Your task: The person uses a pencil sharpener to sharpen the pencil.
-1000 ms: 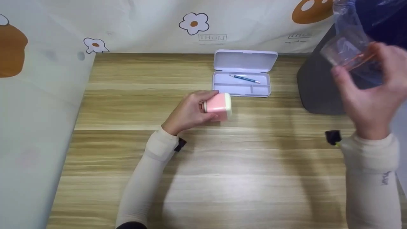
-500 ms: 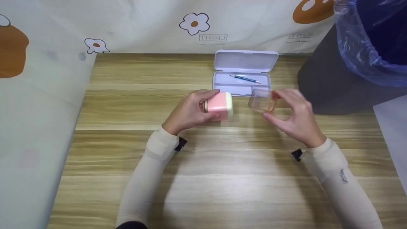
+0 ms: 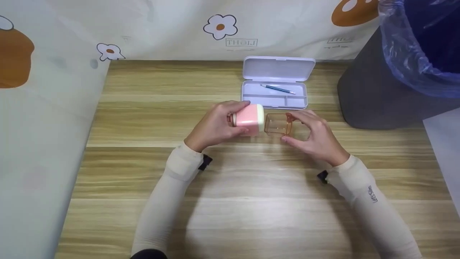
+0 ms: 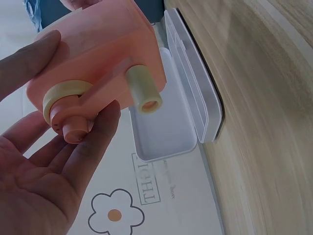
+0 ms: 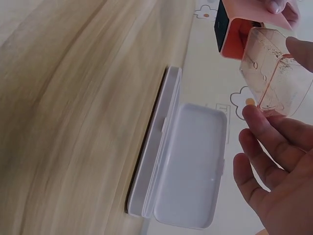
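My left hand [image 3: 219,124] grips a pink crank pencil sharpener [image 3: 248,118] with a cream end; its crank handle [image 4: 144,90] shows in the left wrist view. Between thumb and fingers, my right hand [image 3: 316,136] pinches a clear orange shavings drawer [image 3: 277,124]. In the head view the drawer is just right of the sharpener's cream end. The right wrist view shows the drawer [image 5: 274,73] at the sharpener's hollow opening [image 5: 239,39]; whether its edge is inside I cannot tell.
An open lilac pencil case [image 3: 262,101] holding a short blue pencil [image 3: 277,89] lies behind the hands. At the right stands a grey bin [image 3: 366,90] with a bluish plastic liner [image 3: 402,68]. A patterned sheet [image 3: 161,28] lines the table's back and left side.
My right hand has brought the clear drawer from over the bin, left and down, to beside the sharpener. My left hand has stayed nearly still with the sharpener.
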Action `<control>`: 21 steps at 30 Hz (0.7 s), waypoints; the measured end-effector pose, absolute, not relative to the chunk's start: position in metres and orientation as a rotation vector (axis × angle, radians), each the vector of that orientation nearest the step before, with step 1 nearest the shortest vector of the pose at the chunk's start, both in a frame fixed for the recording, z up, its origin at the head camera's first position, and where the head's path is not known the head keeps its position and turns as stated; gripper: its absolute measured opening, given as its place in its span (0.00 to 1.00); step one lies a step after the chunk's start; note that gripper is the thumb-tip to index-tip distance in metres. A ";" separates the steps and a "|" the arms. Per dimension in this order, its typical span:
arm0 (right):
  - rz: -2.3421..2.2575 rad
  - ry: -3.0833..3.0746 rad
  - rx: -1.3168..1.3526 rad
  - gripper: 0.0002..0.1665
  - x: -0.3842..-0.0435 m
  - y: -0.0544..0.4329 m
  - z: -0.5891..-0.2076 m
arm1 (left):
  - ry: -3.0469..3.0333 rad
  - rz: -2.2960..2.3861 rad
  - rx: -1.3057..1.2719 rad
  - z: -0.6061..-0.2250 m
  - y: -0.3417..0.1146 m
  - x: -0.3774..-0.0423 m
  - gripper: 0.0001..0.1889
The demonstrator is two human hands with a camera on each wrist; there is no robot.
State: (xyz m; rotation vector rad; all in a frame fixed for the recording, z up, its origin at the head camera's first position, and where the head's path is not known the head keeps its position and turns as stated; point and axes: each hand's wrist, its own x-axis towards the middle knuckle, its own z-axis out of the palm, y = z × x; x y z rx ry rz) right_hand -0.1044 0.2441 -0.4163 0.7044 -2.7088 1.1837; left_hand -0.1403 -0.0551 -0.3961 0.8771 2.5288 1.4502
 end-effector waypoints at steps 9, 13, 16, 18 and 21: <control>1.203 -2.725 0.687 0.39 -0.106 0.243 -0.418 | 2.511 1.467 0.864 -0.396 -0.056 -0.140 0.34; 1.212 -2.727 0.688 0.39 -0.106 0.243 -0.419 | 2.511 1.459 0.861 -0.395 -0.056 -0.140 0.34; 1.221 -2.727 0.692 0.39 -0.106 0.243 -0.420 | 2.513 1.458 0.859 -0.395 -0.057 -0.140 0.34; 1.228 -2.730 0.693 0.39 -0.106 0.242 -0.421 | 2.522 1.454 0.867 -0.394 -0.057 -0.140 0.34; 1.236 -2.735 0.687 0.38 -0.107 0.242 -0.421 | 2.532 1.455 0.886 -0.394 -0.057 -0.140 0.34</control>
